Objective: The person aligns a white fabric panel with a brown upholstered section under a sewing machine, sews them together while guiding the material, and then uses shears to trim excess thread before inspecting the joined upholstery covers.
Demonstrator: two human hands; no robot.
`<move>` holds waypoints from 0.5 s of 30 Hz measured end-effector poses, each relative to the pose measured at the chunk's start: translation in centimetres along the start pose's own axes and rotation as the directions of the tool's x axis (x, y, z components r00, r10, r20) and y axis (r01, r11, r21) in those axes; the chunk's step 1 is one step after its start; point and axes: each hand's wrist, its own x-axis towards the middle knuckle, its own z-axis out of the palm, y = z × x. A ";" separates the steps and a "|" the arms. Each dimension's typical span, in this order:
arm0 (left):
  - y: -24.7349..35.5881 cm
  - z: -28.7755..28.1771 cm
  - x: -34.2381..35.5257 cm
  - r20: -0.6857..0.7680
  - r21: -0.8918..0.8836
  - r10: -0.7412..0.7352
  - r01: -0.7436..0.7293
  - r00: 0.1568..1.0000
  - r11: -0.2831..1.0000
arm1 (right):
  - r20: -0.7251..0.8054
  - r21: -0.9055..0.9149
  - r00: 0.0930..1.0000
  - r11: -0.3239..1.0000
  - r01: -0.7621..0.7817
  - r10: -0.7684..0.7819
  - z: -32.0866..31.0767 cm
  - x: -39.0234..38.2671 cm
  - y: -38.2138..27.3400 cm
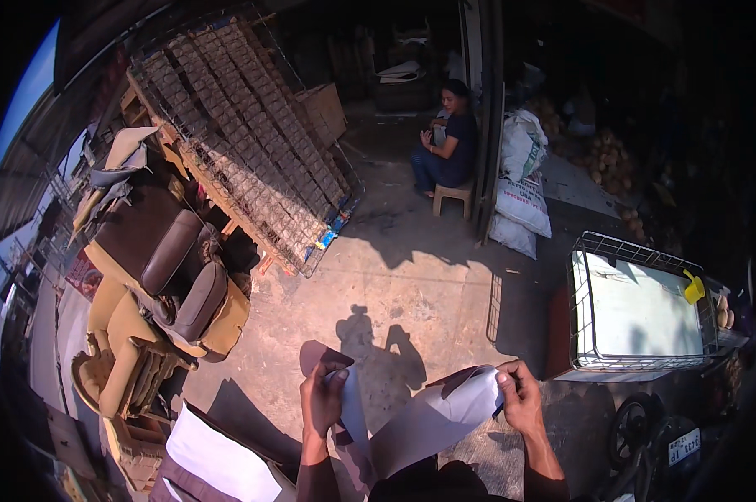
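Observation:
My left hand [321,403] is closed, thumb on top, around one end of a piece of brown leather-like upholstery material with a white backing [445,414]. At the other end, my right hand [520,395] pinches a corner between thumb and fingers. The material sags between both hands, its white side mostly facing up, and a rounded brown flap stands out beyond my left fingers. Whether it is one piece or two cannot be made out, as its lower part is hidden near my body. Something small and dark blue shows under my right fingers.
More white-backed brown material [219,464] lies at lower left. Beyond are stripped brown sofa parts [160,259] and a leaning spring frame [252,142]. A person [453,146] sits on a stool [453,197] near stacked sacks [520,209]. Right: a wire-railed white-topped box [637,309], a motorcycle [637,431].

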 end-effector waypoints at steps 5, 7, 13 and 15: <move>7.3 8.5 16.4 0.340 -0.141 0.050 -0.002 0.939 0.990 | -0.270 0.067 0.959 0.992 0.110 -0.088 1.4 10.7 -2.6; 7.5 10.7 21.6 0.348 -0.174 0.162 -0.106 0.923 0.979 | -0.270 0.070 0.952 0.983 0.171 -0.147 2.0 15.4 -2.7; 7.4 17.9 37.5 0.217 -0.084 0.250 -0.237 0.944 0.968 | -0.172 0.011 0.957 0.971 0.239 -0.234 5.1 34.3 -0.5; 6.3 19.9 42.5 0.083 -0.095 0.308 -0.300 0.948 0.949 | -0.062 0.048 0.941 0.940 0.337 -0.334 7.2 41.8 -0.5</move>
